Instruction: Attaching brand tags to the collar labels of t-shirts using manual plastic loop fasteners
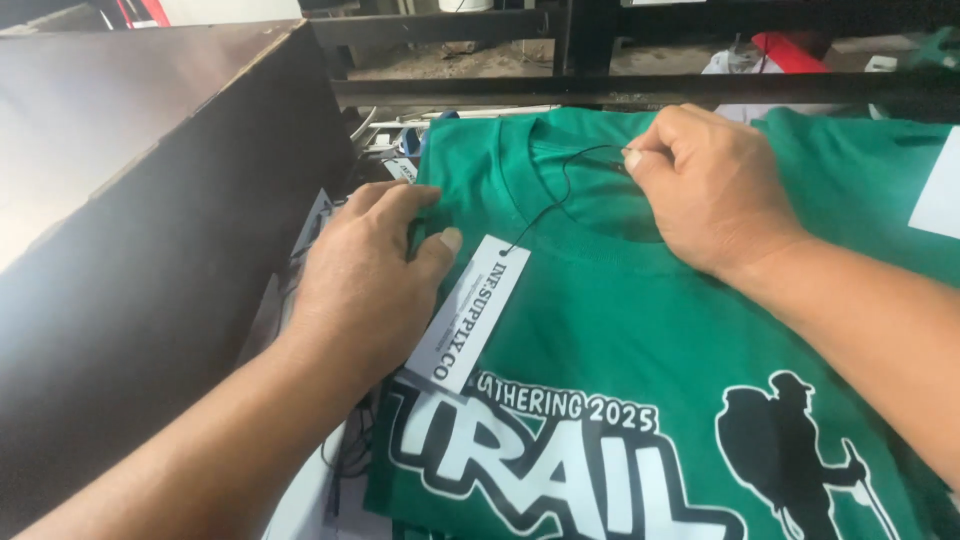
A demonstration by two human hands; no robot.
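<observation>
My left hand (365, 265) lies on the green T-shirt (620, 330), fingers curled together at its shoulder edge, thumb pressing beside the white hang tag (468, 312). My right hand (712, 190) pinches the tag's thin black string (555, 195) at the collar, fingers closed tight. A dark board (150, 200) crowds the left edge; a black rail (600, 90) runs close beyond the collar.

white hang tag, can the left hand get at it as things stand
Probably yes: the left hand grips the green shirt right beside the white hang tag, thumb near its top, nothing between.
</observation>
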